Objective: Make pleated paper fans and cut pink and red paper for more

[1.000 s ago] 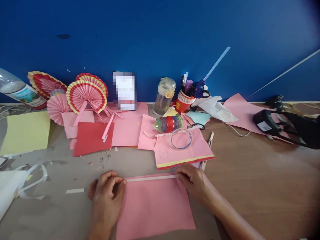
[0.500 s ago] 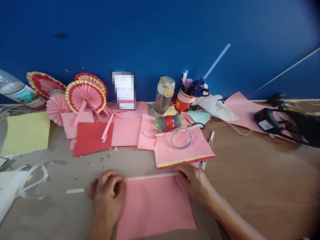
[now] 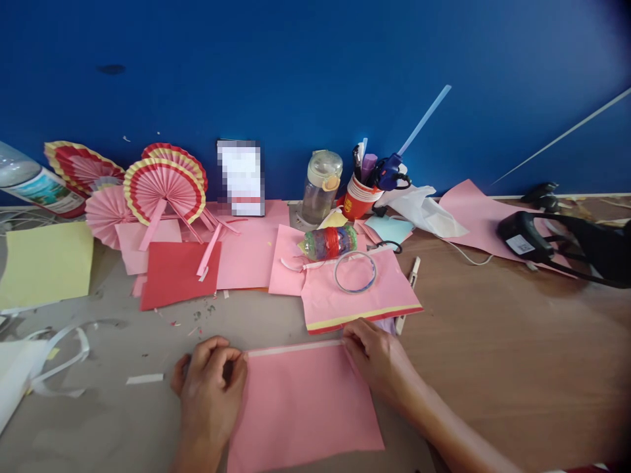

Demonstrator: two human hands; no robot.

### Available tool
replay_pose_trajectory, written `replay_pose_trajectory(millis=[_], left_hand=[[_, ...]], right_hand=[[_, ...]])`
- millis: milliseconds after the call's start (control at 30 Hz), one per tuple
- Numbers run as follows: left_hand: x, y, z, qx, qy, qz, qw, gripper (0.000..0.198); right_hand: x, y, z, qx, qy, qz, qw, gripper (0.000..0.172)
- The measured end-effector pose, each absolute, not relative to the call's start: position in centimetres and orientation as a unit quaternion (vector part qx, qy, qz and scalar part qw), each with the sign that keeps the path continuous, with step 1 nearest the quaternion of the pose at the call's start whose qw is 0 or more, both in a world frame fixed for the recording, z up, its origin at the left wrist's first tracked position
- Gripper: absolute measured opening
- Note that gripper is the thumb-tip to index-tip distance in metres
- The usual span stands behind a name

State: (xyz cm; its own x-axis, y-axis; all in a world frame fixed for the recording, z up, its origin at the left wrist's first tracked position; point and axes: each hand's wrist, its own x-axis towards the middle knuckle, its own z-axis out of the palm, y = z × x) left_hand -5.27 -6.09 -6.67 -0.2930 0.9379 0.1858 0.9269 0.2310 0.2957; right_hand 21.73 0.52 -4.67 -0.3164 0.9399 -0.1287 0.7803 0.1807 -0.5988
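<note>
Soft light brightened the blue wall (image 3: 315,79) toward the right; the right-hand corners fell dark, fine detail smeared, and pixelation masked the phone screen (image 3: 240,176).

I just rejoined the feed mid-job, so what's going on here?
A person's left hand and right hand are at the far corners of a pink paper sheet on the desk; whether they pinch or press is unclear. A white strip runs along its far edge. Beyond lie a utility knife and a yellow-and-red-banded sheet, with pleated paper fans back left.
</note>
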Motion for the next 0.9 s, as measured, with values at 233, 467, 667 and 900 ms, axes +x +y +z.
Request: replay_pose_trajectory(millis=[233, 467, 667, 900], left_hand=[[-5.8, -6.2, -7.2, 0.598, 0.782, 0.175, 0.013, 0.017], [-5.9, -6.3, -7.6, 0.597, 0.785, 0.166, 0.004, 0.016], [-5.3, -6.1, -7.1, 0.605, 0.779, 0.166, -0.018, 0.017], [-4.7, -5.9, -6.4, 0.593, 0.791, 0.148, -0.001, 0.014]], right_hand=[[21.6, 0.5, -4.9, -0.573, -0.756, 0.287, 0.136, 0.015], [21.4, 0.5, -5.1, -0.573, -0.764, 0.262, 0.142, 0.015], [21.3, 0.4, -5.2, -0.581, -0.761, 0.258, 0.131, 0.014], [21.3, 0.4, -5.2, -0.587, -0.763, 0.245, 0.111, 0.014]])
